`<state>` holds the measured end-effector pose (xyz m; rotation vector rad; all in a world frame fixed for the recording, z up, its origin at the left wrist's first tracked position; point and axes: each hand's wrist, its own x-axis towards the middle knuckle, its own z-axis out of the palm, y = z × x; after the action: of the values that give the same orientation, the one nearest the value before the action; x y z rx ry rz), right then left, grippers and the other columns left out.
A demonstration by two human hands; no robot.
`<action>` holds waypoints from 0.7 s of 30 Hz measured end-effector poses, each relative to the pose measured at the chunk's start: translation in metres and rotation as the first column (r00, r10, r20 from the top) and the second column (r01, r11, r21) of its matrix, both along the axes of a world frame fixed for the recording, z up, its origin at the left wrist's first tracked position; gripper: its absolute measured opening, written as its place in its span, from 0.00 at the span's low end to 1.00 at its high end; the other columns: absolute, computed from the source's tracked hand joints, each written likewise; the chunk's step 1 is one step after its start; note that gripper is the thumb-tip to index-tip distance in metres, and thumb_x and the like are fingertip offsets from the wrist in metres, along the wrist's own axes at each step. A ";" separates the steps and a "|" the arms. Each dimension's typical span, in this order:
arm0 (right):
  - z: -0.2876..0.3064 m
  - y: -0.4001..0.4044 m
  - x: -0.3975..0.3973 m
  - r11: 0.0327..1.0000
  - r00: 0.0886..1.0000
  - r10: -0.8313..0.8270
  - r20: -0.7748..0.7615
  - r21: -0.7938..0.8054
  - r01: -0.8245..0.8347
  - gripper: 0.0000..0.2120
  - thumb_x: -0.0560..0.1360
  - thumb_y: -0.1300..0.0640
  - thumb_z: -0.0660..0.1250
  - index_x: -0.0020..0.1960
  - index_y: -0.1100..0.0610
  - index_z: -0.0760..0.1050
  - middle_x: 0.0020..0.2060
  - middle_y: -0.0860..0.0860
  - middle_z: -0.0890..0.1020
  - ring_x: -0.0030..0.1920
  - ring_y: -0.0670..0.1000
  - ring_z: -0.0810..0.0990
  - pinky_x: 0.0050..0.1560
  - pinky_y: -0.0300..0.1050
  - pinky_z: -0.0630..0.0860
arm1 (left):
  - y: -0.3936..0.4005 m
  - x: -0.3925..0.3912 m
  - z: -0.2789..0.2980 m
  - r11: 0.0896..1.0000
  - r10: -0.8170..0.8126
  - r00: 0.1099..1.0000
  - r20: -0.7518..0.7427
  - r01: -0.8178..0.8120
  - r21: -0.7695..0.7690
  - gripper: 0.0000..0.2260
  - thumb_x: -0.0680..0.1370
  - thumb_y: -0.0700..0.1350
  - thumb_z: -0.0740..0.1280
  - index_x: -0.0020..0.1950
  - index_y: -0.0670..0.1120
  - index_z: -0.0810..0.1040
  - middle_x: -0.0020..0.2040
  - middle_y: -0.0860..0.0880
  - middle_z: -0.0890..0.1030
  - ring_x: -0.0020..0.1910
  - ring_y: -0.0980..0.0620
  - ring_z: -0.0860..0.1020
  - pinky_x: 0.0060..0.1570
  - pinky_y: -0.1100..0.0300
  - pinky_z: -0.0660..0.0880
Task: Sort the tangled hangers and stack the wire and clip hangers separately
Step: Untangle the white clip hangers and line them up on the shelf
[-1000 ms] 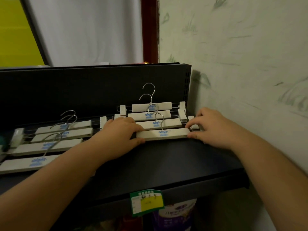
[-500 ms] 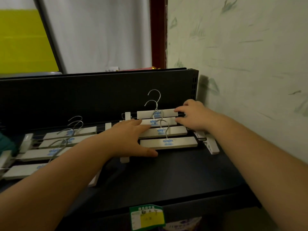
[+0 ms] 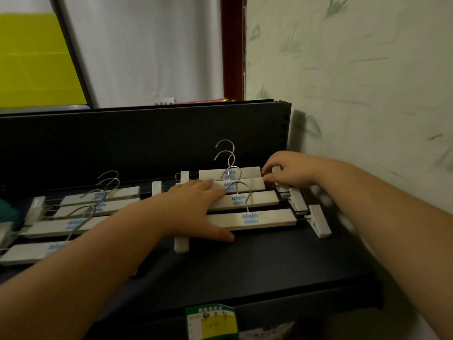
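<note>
Several white clip hangers with metal hooks lie in an overlapping row [image 3: 255, 218] at the right of a black shelf [image 3: 245, 271]. My left hand [image 3: 196, 207] lies flat over their left ends, thumb at the front bar's edge. My right hand [image 3: 286, 171] has curled fingers at the right end of the rear hangers [image 3: 247, 173], pinching near a white clip. A second row of the same hangers [image 3: 81, 217] lies at the left, partly hidden by my left forearm.
The shelf's black back panel [image 3: 147, 143] rises behind the hangers, and a pale green wall [image 3: 355, 94] closes in on the right. A green and yellow price tag [image 3: 212, 322] hangs on the shelf's front edge. A teal object [image 3: 8, 213] sits at far left.
My right hand went from the front hanger's right end up to the rear hangers. My left hand has spread flat across the stack's left side.
</note>
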<state>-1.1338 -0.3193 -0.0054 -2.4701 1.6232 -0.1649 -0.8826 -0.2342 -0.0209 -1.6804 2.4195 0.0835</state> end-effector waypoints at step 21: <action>-0.013 -0.003 0.003 0.999 0.999 -0.041 0.034 0.035 0.040 0.18 0.82 0.44 0.59 0.65 0.51 0.77 0.61 0.49 0.77 0.60 0.49 0.75 0.65 0.50 0.71 | -0.001 0.002 -0.003 0.999 0.021 0.999 -0.039 -0.019 0.033 0.47 0.65 0.75 0.63 0.78 0.60 0.47 0.80 0.53 0.43 0.78 0.46 0.44 0.74 0.42 0.51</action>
<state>-1.1306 -0.3225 -0.0181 -2.3969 1.6487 -0.1829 -0.8809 -0.2355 -0.0243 -1.7048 2.4165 0.1602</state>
